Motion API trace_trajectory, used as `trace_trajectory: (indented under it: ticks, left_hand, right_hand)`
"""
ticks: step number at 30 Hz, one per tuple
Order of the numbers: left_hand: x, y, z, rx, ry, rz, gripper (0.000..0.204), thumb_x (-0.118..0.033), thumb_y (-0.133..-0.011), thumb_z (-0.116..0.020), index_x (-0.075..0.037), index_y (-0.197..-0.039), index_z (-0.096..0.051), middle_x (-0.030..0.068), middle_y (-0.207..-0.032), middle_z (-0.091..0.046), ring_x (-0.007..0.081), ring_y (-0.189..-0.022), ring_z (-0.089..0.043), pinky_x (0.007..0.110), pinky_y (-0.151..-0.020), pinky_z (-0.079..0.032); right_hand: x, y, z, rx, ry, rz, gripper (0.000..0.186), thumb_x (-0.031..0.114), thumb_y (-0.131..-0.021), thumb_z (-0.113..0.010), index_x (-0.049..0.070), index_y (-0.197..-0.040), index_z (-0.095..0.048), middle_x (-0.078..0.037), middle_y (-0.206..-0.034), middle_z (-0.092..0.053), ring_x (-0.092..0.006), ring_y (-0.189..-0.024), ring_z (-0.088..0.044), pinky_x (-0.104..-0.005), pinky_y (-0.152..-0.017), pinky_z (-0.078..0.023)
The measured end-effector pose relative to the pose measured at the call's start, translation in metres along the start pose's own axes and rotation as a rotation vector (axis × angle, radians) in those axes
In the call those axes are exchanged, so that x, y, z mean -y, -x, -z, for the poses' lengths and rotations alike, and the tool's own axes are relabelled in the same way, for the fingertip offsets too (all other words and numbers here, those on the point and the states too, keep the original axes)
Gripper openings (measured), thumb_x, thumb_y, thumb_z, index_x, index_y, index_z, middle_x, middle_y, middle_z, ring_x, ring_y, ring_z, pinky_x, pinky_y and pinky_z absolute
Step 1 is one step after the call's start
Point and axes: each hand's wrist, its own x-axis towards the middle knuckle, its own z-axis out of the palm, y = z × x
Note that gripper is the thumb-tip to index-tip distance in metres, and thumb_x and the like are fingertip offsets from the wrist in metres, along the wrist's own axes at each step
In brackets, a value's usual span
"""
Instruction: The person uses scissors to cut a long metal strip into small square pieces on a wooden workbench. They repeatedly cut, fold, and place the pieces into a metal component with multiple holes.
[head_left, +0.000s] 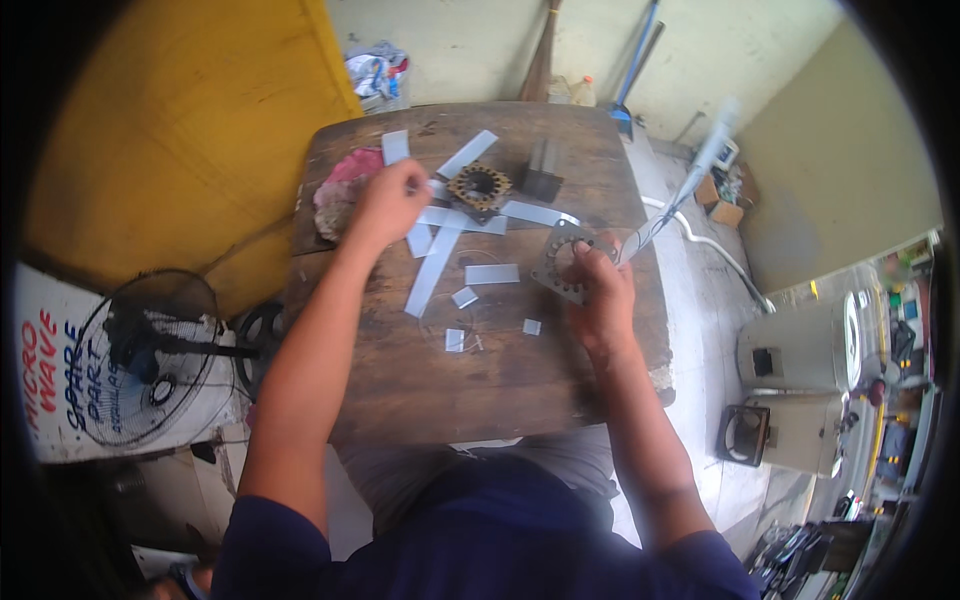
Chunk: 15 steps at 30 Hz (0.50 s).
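In my right hand (607,295) is a square grey motor stator core (556,284) with a slotted round opening, my thumb over its face. A long, pale translucent strip (690,185) rises from beside that hand to the upper right, its far end blurred; I cannot tell how it is held. My left hand (398,195) is closed above the left of the table, its fingertips pinched near some pale strips; what they hold, if anything, is unclear. Just right of it, a second stator core (479,190), brownish with a slotted ring, rests on strips.
Several pale strips (433,272) and small cut squares (454,340) lie on the wooden table (400,390). A dark metal block (543,172) stands at the back, a pink-and-grey cloth (345,190) at the left. A fan (155,355) stands left of the table; a white hose (715,250) runs along the floor at right.
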Motion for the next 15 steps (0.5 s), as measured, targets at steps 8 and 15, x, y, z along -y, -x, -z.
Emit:
trace_trajectory:
  ticks: [8,15]
  left_hand:
    - [-0.068,0.094,0.0,0.267,1.084,0.313,0.012,-0.003,-0.101,-0.068,-0.009,-0.109,-0.063,0.0051,-0.097,-0.071,0.0115,-0.085,-0.065,0.026,-0.073,-0.051]
    - [-0.113,0.123,-0.007,0.276,1.273,0.412,0.023,-0.003,-0.097,-0.076,-0.005,-0.116,-0.063,0.0049,-0.099,-0.072,0.0095,-0.087,-0.067,0.025,-0.073,-0.055]
  right_hand:
    - [-0.002,0.02,-0.008,0.29,-0.406,-0.21,0.026,0.004,-0.087,-0.06,0.009,-0.107,-0.044,-0.023,-0.138,-0.06,-0.0389,-0.127,-0.066,-0.0558,-0.11,-0.055]
    - [0.0,0.048,-0.01,0.277,-0.048,-0.163,0.045,0.004,-0.097,-0.065,0.004,-0.14,-0.051,-0.019,-0.137,-0.063,-0.0308,-0.127,-0.064,-0.0443,-0.111,-0.05]
